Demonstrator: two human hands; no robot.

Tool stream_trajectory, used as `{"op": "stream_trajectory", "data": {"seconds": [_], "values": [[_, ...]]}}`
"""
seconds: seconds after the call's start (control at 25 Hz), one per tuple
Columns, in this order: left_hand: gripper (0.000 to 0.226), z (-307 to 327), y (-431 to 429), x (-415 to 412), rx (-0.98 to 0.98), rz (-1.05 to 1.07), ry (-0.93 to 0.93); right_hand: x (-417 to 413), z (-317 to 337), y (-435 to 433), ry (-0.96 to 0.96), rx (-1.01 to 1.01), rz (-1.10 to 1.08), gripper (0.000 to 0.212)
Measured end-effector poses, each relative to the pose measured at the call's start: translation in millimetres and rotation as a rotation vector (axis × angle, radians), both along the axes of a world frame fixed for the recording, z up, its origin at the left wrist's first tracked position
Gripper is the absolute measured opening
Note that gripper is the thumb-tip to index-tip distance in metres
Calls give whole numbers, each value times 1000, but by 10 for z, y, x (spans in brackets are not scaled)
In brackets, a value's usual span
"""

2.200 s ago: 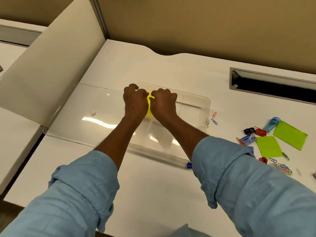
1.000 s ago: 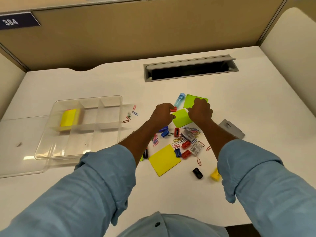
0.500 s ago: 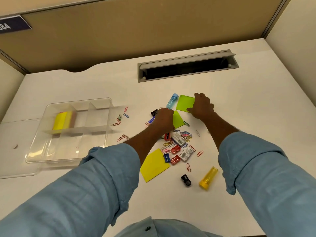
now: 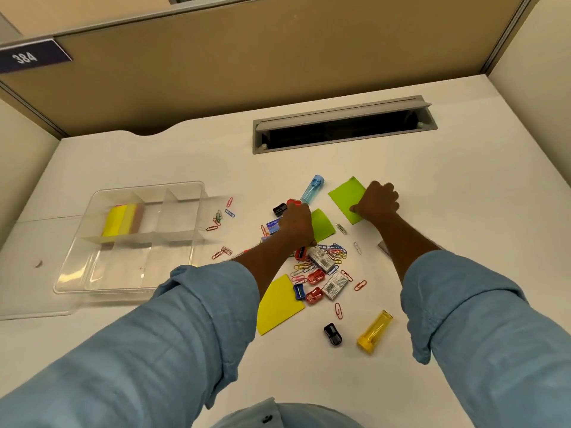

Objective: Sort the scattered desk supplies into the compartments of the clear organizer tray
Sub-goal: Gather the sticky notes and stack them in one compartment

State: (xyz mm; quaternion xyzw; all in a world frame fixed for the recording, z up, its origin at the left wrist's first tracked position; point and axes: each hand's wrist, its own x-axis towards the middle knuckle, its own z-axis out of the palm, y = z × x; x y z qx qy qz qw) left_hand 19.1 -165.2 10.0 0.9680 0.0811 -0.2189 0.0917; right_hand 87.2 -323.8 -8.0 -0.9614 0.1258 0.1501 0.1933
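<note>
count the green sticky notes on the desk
2: far green note pinched by the right hand; near green note partly under the left hand. More could hide beneath the hands.

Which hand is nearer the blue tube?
Left. The left hand is just below the blue tube; the right hand is farther right, holding a green note.

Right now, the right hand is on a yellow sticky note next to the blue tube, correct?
No: the right hand is on a green sticky note, not a yellow one. The head view shows it next to the blue tube.
</note>
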Motion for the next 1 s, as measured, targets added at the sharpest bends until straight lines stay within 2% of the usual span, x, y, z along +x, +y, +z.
{"op": "stream_trajectory", "data": {"seconds": [0.12, 0.2, 0.28, 0.4, 0.52, 0.64, 0.8, 0.88, 1.0], "values": [[85, 35, -10, -3, 85, 3, -19, -45, -39, -108, -13, 103, -53, 46], [85, 58, -9, 5, 77, 31, -26, -74, -34, -155, 0, 148, -61, 42], [77, 81, 25, 6, 7, 68, -26, -121, 15, -122, 4, 181, -116, 58], [49, 147, 141, -22, -225, 180, -94, -212, 90, 51, 48, 115, -140, 84], [34, 300, 280, -42, -434, 314, -222, -281, 76, 194, 51, 18, -128, 86], [32, 482, 394, -54, -569, 427, -298, -284, 99, 194, 90, 50, -224, 91], [29, 592, 525, -105, -738, 609, -429, -309, 160, 163, 159, 62, -246, 86], [26, 613, 604, -139, -762, 640, -477, -333, 183, 142, 134, 136, -265, 84], [25, 671, 723, -200, -778, 651, -502, -364, 284, 129, 9, 399, -339, 74]]}}
